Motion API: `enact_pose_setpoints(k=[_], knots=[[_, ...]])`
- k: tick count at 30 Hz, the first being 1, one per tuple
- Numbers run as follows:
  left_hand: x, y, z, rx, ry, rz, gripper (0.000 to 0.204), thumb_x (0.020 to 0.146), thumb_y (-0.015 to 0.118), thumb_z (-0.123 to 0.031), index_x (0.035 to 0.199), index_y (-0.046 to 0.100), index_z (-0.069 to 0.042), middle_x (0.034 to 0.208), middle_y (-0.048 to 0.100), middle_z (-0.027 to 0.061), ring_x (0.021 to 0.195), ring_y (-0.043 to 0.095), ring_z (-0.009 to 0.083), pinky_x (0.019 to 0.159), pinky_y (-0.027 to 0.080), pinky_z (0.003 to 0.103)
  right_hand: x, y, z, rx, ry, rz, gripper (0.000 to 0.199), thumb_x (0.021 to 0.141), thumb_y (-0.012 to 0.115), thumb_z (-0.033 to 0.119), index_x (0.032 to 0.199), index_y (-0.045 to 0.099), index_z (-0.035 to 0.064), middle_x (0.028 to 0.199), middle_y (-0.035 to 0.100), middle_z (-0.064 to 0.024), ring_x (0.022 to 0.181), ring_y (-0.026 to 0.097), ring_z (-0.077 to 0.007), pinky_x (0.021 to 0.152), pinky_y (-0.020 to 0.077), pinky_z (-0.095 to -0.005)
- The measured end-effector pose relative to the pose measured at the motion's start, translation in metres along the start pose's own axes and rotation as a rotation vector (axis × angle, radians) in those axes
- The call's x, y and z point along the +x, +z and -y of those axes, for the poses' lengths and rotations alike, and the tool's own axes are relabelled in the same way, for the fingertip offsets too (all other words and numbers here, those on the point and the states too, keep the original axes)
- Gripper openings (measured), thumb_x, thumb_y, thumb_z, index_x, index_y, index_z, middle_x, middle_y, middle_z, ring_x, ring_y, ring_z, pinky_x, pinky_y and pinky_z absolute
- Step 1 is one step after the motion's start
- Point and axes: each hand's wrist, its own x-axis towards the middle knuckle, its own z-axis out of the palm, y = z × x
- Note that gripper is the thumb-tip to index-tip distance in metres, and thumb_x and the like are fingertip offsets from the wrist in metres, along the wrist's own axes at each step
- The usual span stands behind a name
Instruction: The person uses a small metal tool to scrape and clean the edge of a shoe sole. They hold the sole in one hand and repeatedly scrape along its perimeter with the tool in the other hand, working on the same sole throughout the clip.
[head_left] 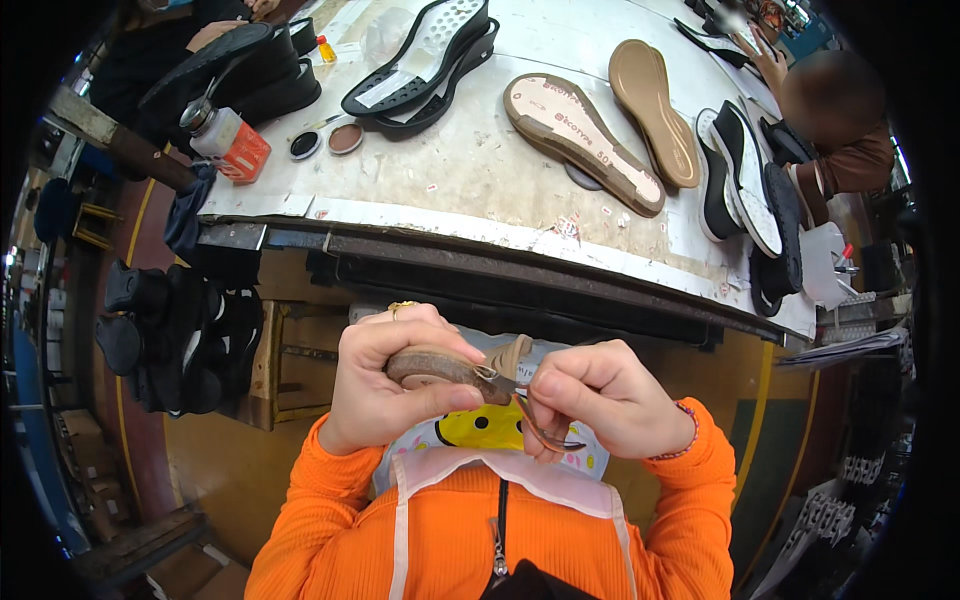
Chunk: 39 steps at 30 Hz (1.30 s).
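Observation:
In front of my chest, my left hand (400, 375) is wrapped around a brown shoe sole (435, 368), held on its edge with the thumb along its near side. A ribbed beige part (508, 354) shows just beyond it. My right hand (605, 397) pinches what look like small scissors (550, 438), with a curved handle hanging under the fingers. Their short metal blade points left and meets the right end of the sole. Fingers hide much of the tool, so how far its blades are apart cannot be seen.
On the worktable (400, 222) ahead stand a bottle (230, 145) with a red label, two small round tins (346, 139), black soles (425, 70) and tan soles (655, 110). Black shoes (185, 335) hang at the left. A co-worker (835, 110) sits at the right.

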Motion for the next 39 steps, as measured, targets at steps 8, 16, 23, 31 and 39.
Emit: enact_pose_setpoints(k=[8,16,23,31,39], knots=[[0.008,0.001,0.001,0.066,0.08,0.01,0.026,0.06,0.083,-0.006,0.083,0.071,-0.001,0.068,0.065,0.0061,0.062,0.057,0.0132,0.064,0.044,0.025,0.004,-0.003,0.003,0.007,0.034,0.007,0.037,0.101,0.041,0.023,0.075,0.052,-0.0011,0.064,0.054,-0.0035,0.055,0.051,-0.0077,0.05,0.0412,-0.0229],[0.01,0.001,-0.002,0.163,0.153,0.036,0.026,0.061,0.083,-0.005,0.084,0.07,-0.002,0.071,0.067,0.0071,0.061,0.058,0.0131,0.062,0.043,0.025,0.006,0.001,-0.015,-0.352,-0.271,-0.136,0.024,0.094,0.054,0.013,0.074,0.054,0.001,0.057,0.052,-0.0034,0.046,0.049,-0.0104,0.041,0.0361,-0.0272],[0.002,0.011,-0.002,0.162,0.102,-0.081,0.026,0.064,0.082,-0.006,0.086,0.069,-0.001,0.075,0.067,0.0077,0.063,0.059,0.0127,0.055,0.043,0.023,0.023,0.002,-0.043,-0.979,-0.888,-0.466,0.016,0.079,0.067,0.005,0.07,0.054,0.0024,0.056,0.048,-0.0084,0.043,0.049,-0.024,0.04,0.0367,-0.0326],[0.002,0.013,-0.008,0.213,0.063,-0.134,0.024,0.065,0.081,-0.006,0.085,0.069,0.0,0.072,0.066,0.0071,0.061,0.058,0.0113,0.053,0.042,0.023,0.029,0.002,-0.049,-0.922,-0.925,-0.513,0.013,0.08,0.067,0.006,0.073,0.056,0.0019,0.059,0.052,-0.0097,0.047,0.052,-0.0258,0.042,0.0402,-0.0319],[0.005,0.009,-0.014,0.116,-0.041,-0.09,0.024,0.066,0.081,-0.007,0.085,0.07,0.001,0.071,0.065,0.0062,0.062,0.057,0.01,0.055,0.042,0.022,0.013,0.001,-0.047,-0.377,-0.547,-0.313,0.025,0.095,0.052,0.015,0.075,0.055,0.001,0.062,0.058,-0.0065,0.05,0.053,-0.0128,0.047,0.042,-0.0252]])
